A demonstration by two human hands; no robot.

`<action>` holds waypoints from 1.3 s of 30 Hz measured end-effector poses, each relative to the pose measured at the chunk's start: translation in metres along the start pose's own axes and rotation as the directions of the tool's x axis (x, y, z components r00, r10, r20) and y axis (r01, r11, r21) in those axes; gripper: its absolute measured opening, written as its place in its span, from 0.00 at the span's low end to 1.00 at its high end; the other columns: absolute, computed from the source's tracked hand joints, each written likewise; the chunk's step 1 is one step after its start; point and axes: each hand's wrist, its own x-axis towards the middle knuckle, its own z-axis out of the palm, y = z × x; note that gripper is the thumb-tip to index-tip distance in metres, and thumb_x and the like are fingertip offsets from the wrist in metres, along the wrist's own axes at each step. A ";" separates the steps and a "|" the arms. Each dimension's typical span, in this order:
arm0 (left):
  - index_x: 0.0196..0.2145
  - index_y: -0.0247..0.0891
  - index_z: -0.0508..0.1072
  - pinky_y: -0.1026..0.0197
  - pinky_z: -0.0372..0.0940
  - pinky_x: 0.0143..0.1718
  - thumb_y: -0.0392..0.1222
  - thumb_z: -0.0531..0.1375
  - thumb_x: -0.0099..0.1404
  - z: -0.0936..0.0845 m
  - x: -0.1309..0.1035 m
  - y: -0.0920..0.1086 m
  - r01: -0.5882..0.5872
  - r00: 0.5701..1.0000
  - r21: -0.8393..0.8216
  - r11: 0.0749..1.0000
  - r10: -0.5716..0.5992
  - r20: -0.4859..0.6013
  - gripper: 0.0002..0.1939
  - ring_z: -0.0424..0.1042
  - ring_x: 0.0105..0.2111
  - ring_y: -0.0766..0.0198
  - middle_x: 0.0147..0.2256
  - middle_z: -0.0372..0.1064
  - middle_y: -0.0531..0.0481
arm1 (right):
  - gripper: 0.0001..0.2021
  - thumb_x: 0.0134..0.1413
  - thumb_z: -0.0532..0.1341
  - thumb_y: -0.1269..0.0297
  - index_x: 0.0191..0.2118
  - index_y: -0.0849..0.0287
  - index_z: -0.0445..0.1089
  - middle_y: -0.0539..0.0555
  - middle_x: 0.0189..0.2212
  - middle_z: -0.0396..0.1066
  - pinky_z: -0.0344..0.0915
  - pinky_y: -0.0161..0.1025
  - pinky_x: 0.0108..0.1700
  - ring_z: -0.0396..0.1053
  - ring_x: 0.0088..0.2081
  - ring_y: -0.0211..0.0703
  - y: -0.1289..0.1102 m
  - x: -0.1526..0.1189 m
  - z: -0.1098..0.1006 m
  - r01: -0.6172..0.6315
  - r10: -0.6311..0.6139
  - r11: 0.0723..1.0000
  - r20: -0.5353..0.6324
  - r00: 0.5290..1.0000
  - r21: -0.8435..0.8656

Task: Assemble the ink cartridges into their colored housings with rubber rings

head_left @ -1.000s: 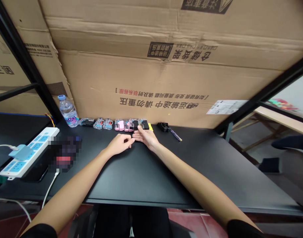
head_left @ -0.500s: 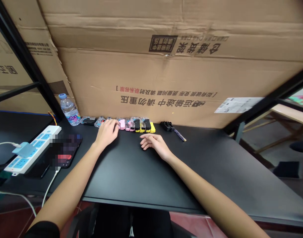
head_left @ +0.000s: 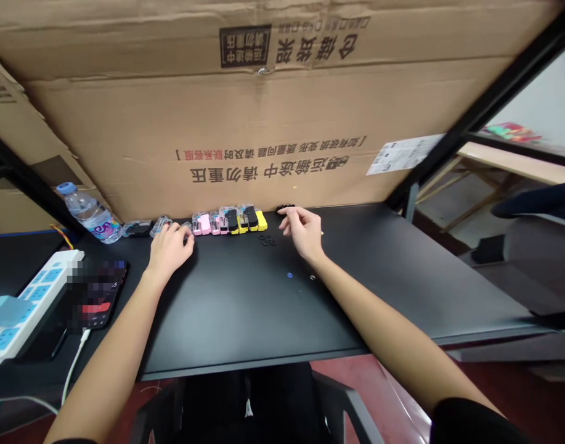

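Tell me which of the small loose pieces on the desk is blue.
The small blue disc, just left of the pale curved piece; the cluster of rings is black.

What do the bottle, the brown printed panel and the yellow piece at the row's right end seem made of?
Bottle: probably clear, glossy plastic; it is see-through with reflections.
Brown printed panel: apparently cardboard, matt, with creases.
Yellow piece: perhaps smooth plastic, being evenly coloured, but too small to be sure.

head camera | above desk (head_left: 236, 314) | facing forward-down | near | cardboard (head_left: 148, 123) ahead
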 end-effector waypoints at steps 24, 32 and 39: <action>0.21 0.41 0.77 0.57 0.58 0.33 0.60 0.52 0.74 0.004 -0.005 0.015 -0.102 0.949 -0.176 0.979 0.149 0.278 0.30 0.75 0.29 0.52 0.25 0.76 0.42 | 0.11 0.64 0.59 0.62 0.46 0.57 0.77 0.64 0.49 0.79 0.60 0.59 0.58 0.67 0.55 0.65 0.055 0.027 -0.034 0.305 -0.122 0.580 0.290 0.949 -0.755; 0.15 0.40 0.62 0.59 0.48 0.31 0.52 0.59 0.71 0.004 -0.012 0.028 -0.399 0.815 -0.492 0.773 0.545 0.195 0.28 0.49 0.21 0.67 0.17 0.53 0.57 | 0.04 0.61 0.64 0.61 0.39 0.54 0.72 0.60 0.41 0.80 0.61 0.55 0.52 0.68 0.49 0.63 0.051 0.026 -0.032 0.275 -0.091 0.602 0.278 0.956 -0.749; 0.18 0.40 0.56 0.59 0.54 0.30 0.49 0.61 0.70 0.015 -0.007 0.023 -0.442 0.808 -0.638 0.630 0.589 0.022 0.27 0.53 0.22 0.67 0.18 0.54 0.57 | 0.08 0.63 0.61 0.58 0.42 0.55 0.71 0.57 0.36 0.78 0.69 0.45 0.41 0.71 0.35 0.48 0.020 0.018 -0.016 0.141 -0.180 0.909 -0.064 0.982 -0.391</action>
